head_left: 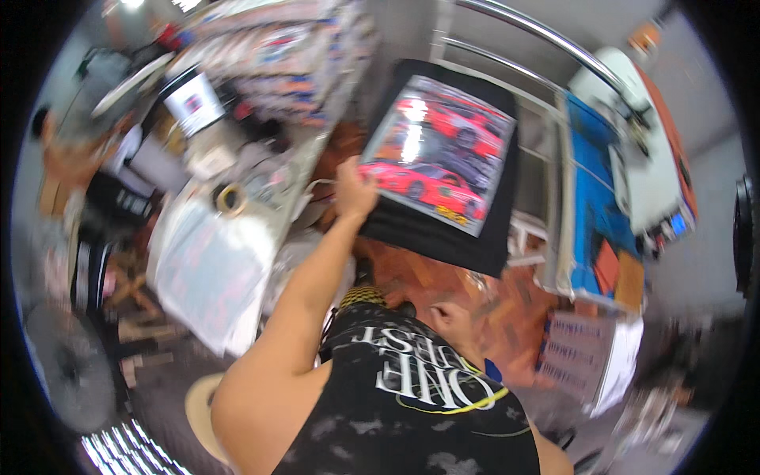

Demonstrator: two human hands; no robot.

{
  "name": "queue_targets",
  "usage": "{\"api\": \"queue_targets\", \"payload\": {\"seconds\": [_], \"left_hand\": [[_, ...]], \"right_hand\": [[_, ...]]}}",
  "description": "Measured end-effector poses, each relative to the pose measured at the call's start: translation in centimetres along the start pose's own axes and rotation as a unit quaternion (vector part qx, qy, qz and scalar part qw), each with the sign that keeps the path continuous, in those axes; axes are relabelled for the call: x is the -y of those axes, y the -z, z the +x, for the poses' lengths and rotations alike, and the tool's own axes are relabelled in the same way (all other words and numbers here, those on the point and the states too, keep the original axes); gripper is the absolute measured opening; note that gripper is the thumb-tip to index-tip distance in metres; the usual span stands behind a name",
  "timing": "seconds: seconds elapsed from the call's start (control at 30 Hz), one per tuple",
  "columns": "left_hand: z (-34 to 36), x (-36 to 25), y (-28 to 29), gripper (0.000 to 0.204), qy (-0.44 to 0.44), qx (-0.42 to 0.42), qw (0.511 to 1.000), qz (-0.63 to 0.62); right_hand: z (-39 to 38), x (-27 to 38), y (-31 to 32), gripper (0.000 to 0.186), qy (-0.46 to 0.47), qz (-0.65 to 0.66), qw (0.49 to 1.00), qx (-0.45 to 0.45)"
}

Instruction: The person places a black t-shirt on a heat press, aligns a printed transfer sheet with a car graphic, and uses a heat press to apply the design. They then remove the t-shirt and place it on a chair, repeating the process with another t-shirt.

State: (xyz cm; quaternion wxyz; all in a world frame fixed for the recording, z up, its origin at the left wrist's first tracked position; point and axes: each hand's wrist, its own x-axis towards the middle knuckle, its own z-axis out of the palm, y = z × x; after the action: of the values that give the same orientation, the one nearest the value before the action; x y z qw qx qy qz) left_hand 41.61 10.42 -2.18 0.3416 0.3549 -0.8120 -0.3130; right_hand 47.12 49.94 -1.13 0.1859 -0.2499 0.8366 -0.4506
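A cluttered workshop surrounded the person: a parquet floor [412, 273] of reddish wood below, and a long desk [305, 162] on the left stacked with papers. One tape roll [230, 199] lay near the desk's near edge, beside one large pale sheet [207, 273] that hung over the desk's front corner. On the right stood one heat press [633, 150], white and orange, with a blue pad [595, 198] under it. Two chrome rails [538, 36] curved overhead. One black shirt [443, 166], printed with red cars, was held up flat in the air between desk and press. The left hand [352, 190] gripped the shirt's left edge, fingers curled shut on the cloth. The right hand [453, 318] showed low beneath the shirt's lower edge; whether it gripped anything could not be told.
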Motion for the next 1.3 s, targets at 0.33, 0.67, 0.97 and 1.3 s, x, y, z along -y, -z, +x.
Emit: {"api": "queue_targets", "payload": {"seconds": [0.33,0.67,0.97,1.3], "left_hand": [[1.8,2.1,-1.1,0.052,0.018,0.016,0.998,-0.055],[3.6,1.9,-0.3,0.021,0.152,0.012,0.954,-0.257],[7.6,2.5,-1.6,0.032,0.168,-0.037,0.942,-0.29],[7.9,6.1,1.3,0.059,0.396,0.105,0.761,-0.503]], "right_hand": [[9.4,9.4,10.6,0.015,0.091,-0.09,0.978,-0.165],[20.9,15.0,40.0,0.026,0.133,-0.449,0.765,-0.442],[29.0,7.7,60.7,0.07,-0.109,-0.43,0.826,-0.348],[30.4,0.8,79.3,0.057,-0.178,-0.527,0.785,-0.272]]}}
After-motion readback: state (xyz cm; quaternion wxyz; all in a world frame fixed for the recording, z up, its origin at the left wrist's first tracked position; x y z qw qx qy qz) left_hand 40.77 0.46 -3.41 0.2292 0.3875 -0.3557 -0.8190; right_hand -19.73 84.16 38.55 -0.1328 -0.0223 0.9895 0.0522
